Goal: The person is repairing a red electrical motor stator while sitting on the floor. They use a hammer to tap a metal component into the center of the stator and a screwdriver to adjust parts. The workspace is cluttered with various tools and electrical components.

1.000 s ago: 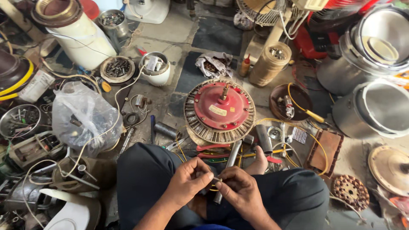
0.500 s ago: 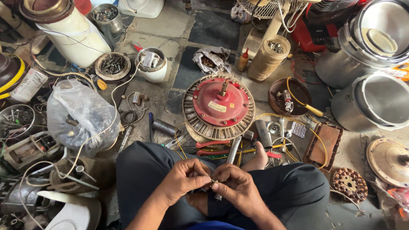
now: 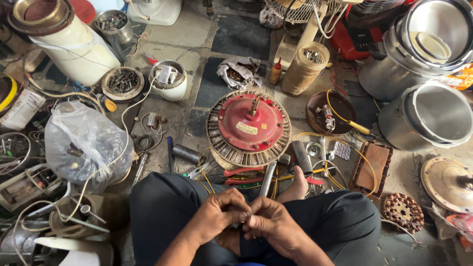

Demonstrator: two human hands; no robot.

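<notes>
Lower centre: left hand [image 3: 219, 214] and right hand [image 3: 273, 226] clenched together on one small metal part [image 3: 240, 222]; one red motor [image 3: 250, 127] above.

There is only one view, from a camera worn on the person's head. It looks almost straight down at the floor in front of the seated person. The person's own crossed legs fill the bottom middle of the frame, and the left hand [image 3: 219, 214] and the right hand [image 3: 273, 226] meet close under the lens, low in the picture. The floor farther away from the body lies toward the top edge. The red fan motor [image 3: 249, 125] sits near the centre, a little farther from the camera than the hands. The view is wide, so the steel pots [image 3: 428, 116] at the right edge and the white cylinder [image 3: 74, 51] at the top left are both inside it.
</notes>
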